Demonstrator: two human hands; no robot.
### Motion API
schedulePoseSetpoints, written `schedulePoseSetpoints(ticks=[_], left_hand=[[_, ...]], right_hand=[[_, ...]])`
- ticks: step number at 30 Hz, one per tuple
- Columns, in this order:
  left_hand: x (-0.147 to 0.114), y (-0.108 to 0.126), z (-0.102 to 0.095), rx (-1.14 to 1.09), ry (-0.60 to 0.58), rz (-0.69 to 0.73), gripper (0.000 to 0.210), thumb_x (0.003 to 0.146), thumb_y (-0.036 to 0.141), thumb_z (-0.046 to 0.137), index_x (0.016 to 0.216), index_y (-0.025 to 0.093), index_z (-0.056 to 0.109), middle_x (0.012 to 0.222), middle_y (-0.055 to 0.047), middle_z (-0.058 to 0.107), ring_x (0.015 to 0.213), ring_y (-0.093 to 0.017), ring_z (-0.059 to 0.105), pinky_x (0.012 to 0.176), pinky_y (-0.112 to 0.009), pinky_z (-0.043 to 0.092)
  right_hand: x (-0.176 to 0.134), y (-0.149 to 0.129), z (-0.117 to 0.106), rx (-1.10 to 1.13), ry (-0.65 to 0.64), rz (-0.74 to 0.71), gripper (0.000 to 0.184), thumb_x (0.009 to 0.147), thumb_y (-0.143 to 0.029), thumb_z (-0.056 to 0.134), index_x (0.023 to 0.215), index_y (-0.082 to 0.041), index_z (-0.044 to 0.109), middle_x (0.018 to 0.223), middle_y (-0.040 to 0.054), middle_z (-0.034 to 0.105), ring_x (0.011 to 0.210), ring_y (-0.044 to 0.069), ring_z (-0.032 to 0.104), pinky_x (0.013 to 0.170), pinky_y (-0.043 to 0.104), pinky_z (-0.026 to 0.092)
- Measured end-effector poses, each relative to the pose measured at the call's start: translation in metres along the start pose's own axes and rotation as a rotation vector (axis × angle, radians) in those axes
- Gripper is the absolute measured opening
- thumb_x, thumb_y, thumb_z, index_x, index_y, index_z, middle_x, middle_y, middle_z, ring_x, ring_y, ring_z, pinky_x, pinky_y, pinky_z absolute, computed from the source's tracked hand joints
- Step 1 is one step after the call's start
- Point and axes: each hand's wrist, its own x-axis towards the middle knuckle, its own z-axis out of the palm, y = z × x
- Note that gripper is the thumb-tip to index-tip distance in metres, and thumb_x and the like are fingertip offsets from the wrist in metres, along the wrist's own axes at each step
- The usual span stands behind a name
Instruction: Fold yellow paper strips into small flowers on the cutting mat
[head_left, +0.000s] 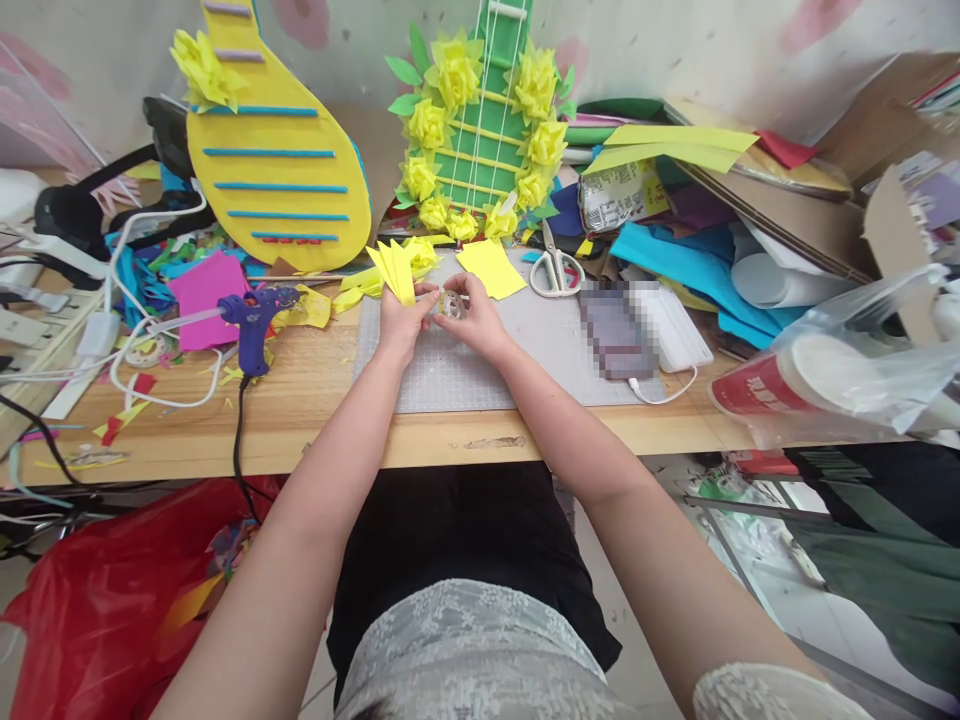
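Note:
My left hand (406, 318) is closed on a fanned bundle of folded yellow paper (394, 268), its thumb and fingertip reaching toward a small roll of clear tape (451, 304). Fingers of my right hand (477, 318) grip that roll. Both hands meet low over a grey cutting mat (480, 375). Just beyond the right hand lies a yellow paper square (491, 267). White-handled scissors (556, 272) rest on the mat to its right. Behind the hands stands a green paper instrument shape (480, 150) ringed with yellow paper flowers.
A purple glue gun (255, 325) stands at the left with a white cable around it. Another, yellow instrument shape (277, 190) leans at the back. A phone (619, 330), a white power bank (671, 325) and a bagged cup (780, 380) are on the right, below piled card and paper.

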Motion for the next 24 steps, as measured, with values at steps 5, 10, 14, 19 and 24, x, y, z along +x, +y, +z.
schedulePoseSetpoints(ticks=[5,10,14,19,24], left_hand=[[-0.001,-0.002,0.0,0.073,0.017,0.006,0.045,0.06,0.006,0.075,0.092,0.02,0.047,0.071,0.005,0.065,0.051,-0.007,0.054,0.04,-0.017,0.03],[0.002,-0.004,0.0,0.096,0.098,0.027,0.034,0.07,0.015,0.073,0.091,0.019,0.047,0.078,0.005,0.063,0.054,-0.004,0.052,0.041,-0.016,0.033],[0.001,0.001,-0.001,0.059,0.134,0.014,0.019,0.082,0.019,0.062,0.088,0.02,0.044,0.074,0.007,0.059,0.042,-0.001,0.038,0.039,-0.017,0.032],[-0.008,0.011,-0.003,0.008,-0.009,-0.047,0.01,0.092,0.027,0.052,0.086,0.021,0.046,0.057,0.01,0.046,0.035,-0.002,0.022,0.036,-0.016,0.029],[-0.02,0.015,-0.006,0.034,-0.335,-0.124,0.018,0.091,0.037,0.054,0.09,0.019,0.052,0.054,0.01,0.039,0.036,-0.003,0.024,0.036,-0.016,0.03]], right_hand=[[0.001,0.004,-0.001,-0.002,0.019,-0.032,0.039,0.069,-0.022,0.066,0.104,-0.019,0.048,0.113,0.0068,0.056,0.108,0.018,0.053,0.096,0.036,0.046],[0.003,0.01,-0.005,-0.048,0.079,-0.078,0.042,0.065,-0.019,0.068,0.102,-0.019,0.049,0.109,0.0079,0.056,0.106,0.021,0.052,0.098,0.039,0.043],[0.001,0.012,-0.009,-0.153,0.062,-0.061,0.042,0.064,-0.015,0.067,0.104,-0.018,0.052,0.111,0.0102,0.057,0.109,0.024,0.051,0.099,0.041,0.041],[-0.001,0.013,-0.014,-0.271,-0.004,-0.032,0.049,0.063,-0.015,0.07,0.11,-0.017,0.055,0.115,0.0123,0.059,0.111,0.027,0.052,0.1,0.044,0.041],[0.0,0.009,-0.019,-0.051,0.073,-0.057,0.043,0.068,-0.038,0.074,0.102,-0.017,0.06,0.111,0.0102,0.063,0.109,0.024,0.054,0.098,0.041,0.041]])
